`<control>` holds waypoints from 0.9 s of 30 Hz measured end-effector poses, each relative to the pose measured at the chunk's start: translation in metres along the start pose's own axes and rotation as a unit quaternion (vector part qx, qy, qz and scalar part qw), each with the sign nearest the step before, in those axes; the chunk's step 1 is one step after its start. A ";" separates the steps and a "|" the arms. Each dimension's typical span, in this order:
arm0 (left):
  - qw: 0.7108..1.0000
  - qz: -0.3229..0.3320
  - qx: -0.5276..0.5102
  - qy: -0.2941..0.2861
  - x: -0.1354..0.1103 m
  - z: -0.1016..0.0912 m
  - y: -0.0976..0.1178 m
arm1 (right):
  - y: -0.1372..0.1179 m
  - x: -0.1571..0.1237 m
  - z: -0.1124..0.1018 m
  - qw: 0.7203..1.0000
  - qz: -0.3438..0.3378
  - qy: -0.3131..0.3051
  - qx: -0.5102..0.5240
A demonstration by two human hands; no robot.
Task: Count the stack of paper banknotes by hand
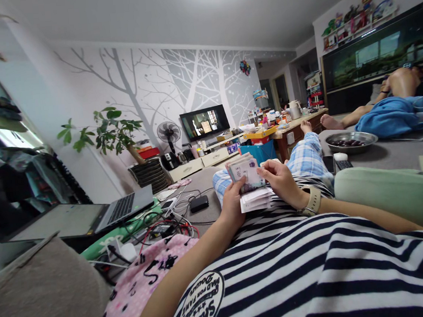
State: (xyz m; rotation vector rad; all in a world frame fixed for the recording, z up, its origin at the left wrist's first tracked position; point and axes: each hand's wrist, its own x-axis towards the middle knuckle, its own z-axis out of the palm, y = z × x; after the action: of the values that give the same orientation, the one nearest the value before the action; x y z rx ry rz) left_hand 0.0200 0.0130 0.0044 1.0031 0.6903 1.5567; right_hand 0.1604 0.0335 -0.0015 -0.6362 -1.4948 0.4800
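"Head view: what are the two hands doing, and where are the notes [248,172] sitting?"

"The notes are resting between the hands, in front of the striped shirt [298,259]. The left hand [233,196] is gripping them, its thumb pressing on the front face. The right hand [283,179] is pinching their right edge between thumb and fingertip, and a watch [314,200] is circling that wrist. Pale slips [254,201] are hanging just below the notes."

"How should someone be handling them well?"

"In my judgement, the left thumb should be pressing firmly enough to be steadying them all without creasing any. The right fingertips should be lifting one at a time, rubbing lightly in case two are sticking together. The top edges are standing unevenly, so squaring them would be helping. The slips are fanning out, and a slack grip would be risking a spill."

"What aren't you making out?"

"The left fingers are curling behind, mostly out of sight, so I can't tell whether they're spreading or pressing together. Nor can I tell how many notes the right hand is pinching, or whether the slips are belonging with them. The print is showing too small for sure reading."

"And further off?"

"The laptop [121,206] is lying open at left, its screen looking too washed out for reading. The frame is cutting off another person [403,85] at right, and a blue cloth [389,118] is hiding part of them."
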 end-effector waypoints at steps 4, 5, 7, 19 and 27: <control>1.000 -0.002 -0.006 -0.010 0.007 -0.003 -0.003 | -0.005 -0.002 -0.001 1.000 -0.013 -0.001 0.006; 1.000 -0.002 -0.010 -0.016 0.008 -0.003 -0.004 | -0.006 -0.002 -0.001 1.000 -0.020 -0.007 0.015; 1.000 -0.004 -0.019 -0.024 0.010 -0.004 -0.004 | -0.007 -0.003 -0.001 0.999 -0.033 -0.017 0.034; 1.000 0.017 0.002 -0.012 -0.004 0.004 0.004 | -0.009 -0.005 0.000 0.997 -0.049 -0.018 0.055; 1.000 0.019 -0.003 -0.015 -0.002 0.004 0.003 | -0.009 -0.006 0.000 0.997 -0.055 -0.015 0.044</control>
State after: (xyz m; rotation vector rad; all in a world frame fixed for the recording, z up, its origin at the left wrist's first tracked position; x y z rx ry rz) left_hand 0.0227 0.0100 0.0081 1.0383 0.6487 1.5736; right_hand 0.1592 0.0223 0.0000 -0.4771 -1.5197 0.4688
